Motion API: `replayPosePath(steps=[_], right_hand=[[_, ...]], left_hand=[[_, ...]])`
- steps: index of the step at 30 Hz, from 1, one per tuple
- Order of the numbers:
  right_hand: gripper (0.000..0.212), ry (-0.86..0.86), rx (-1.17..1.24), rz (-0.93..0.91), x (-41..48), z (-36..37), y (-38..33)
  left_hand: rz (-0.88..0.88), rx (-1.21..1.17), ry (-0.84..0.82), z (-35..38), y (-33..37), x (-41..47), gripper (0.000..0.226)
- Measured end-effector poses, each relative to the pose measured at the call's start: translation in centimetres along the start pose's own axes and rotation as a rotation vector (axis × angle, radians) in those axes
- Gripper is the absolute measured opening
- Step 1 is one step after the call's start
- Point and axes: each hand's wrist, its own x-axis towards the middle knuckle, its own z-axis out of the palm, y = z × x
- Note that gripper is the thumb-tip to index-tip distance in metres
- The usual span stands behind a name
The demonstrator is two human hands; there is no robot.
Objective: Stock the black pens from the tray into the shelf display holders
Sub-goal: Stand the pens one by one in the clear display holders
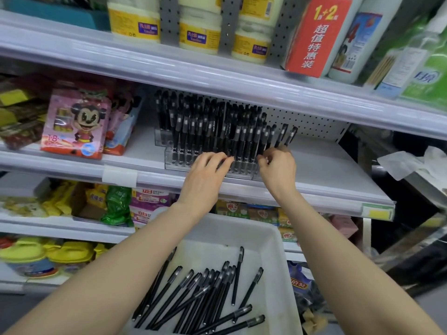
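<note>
A clear stepped display holder [174, 163] on the middle shelf is packed with many upright black pens [208, 122]. My left hand [208, 172] rests at the holder's front row, fingers bent on the pens there; whether it grips one I cannot tell. My right hand [278, 165] is at the holder's right end, shut on two black pens [286, 135] that stick up and tilt right. Below, a white tray [273, 238] holds several loose black pens [208, 293] lying flat.
Pink toy packs [75, 122] stand left of the holder on the same shelf [326, 170]. Cream jars [200, 27] and bottles fill the shelf above. Snack bags [116, 204] sit on the shelf below. Crumpled white paper [411, 163] lies on a ledge to the right.
</note>
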Motion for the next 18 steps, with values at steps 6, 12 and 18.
replayPosePath(steps=[6,12,18], right_hand=[[0.020,0.046,0.087,0.009,-1.0,-0.1,0.5],[0.012,0.149,0.201,-0.061,-4.3,0.2,0.2],[0.009,0.020,0.246,-0.094,-11.0,2.5,-0.3]], left_hand=[[0.006,0.006,-0.006,-0.1,0.1,-0.1,0.082],[0.041,-0.136,0.012,-0.5,-0.2,-1.3,0.071],[-0.078,-0.255,-0.102,0.0,-0.3,-7.8,0.047]])
